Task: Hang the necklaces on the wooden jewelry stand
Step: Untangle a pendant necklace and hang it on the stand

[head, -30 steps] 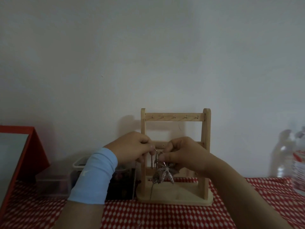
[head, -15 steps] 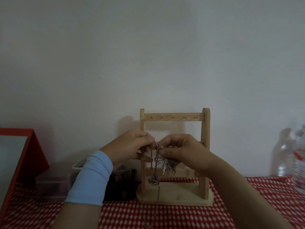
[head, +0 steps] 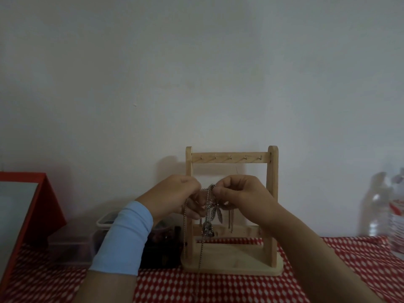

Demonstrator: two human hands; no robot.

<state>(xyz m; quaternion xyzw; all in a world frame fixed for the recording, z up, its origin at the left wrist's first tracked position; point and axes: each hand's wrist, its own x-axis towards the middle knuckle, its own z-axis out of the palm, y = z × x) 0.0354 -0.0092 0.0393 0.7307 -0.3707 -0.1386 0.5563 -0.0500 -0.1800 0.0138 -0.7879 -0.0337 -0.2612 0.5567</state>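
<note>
A wooden jewelry stand [head: 271, 215] with a row of small hooks on its top bar stands on the red patterned tablecloth against the wall. In front of its middle bar, my left hand [head: 175, 193] and my right hand [head: 238, 191] both pinch a silver chain necklace [head: 206, 206]. A feather-shaped pendant [head: 218, 215] and a dark round pendant [head: 207, 230] dangle below my fingers. Chain strands hang down past the stand's base toward the table. The middle bar is mostly hidden behind my hands.
A clear plastic box [head: 102, 224] and a dark box [head: 161, 248] sit left of the stand. A red-framed board [head: 32, 206] leans at the far left. A clear water bottle [head: 391, 215] stands at the right edge.
Both hands have lifted the necklace higher in front of the stand. The feather and round pendants now hang free below my fingers, and the chain has let out downward.
</note>
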